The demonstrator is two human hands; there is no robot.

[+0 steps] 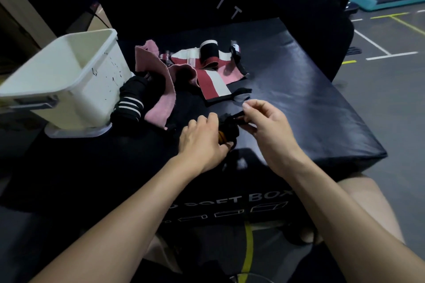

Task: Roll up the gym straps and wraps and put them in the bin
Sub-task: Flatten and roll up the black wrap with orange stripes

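Head view: a dark strap roll with orange edging is gripped by the left hand; its tail is pinched by the right hand. Pink and striped wraps lie unrolled beside the white plastic bin, so most work is judged left.

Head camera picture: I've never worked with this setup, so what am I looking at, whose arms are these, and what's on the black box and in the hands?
There is no machine here. One camera worn on a person's head looks forward and down, so the two bare arms are that person's own. The left hand grips a dark rolled strap with an orange patch showing. The right hand pinches the strap's loose black end. They work over a black padded gym box. On it lie a pink wrap, a red, white and black striped wrap and a black wrap with white stripes. A white plastic bin stands at the left, seemingly on its lid; its inside is not fully visible.
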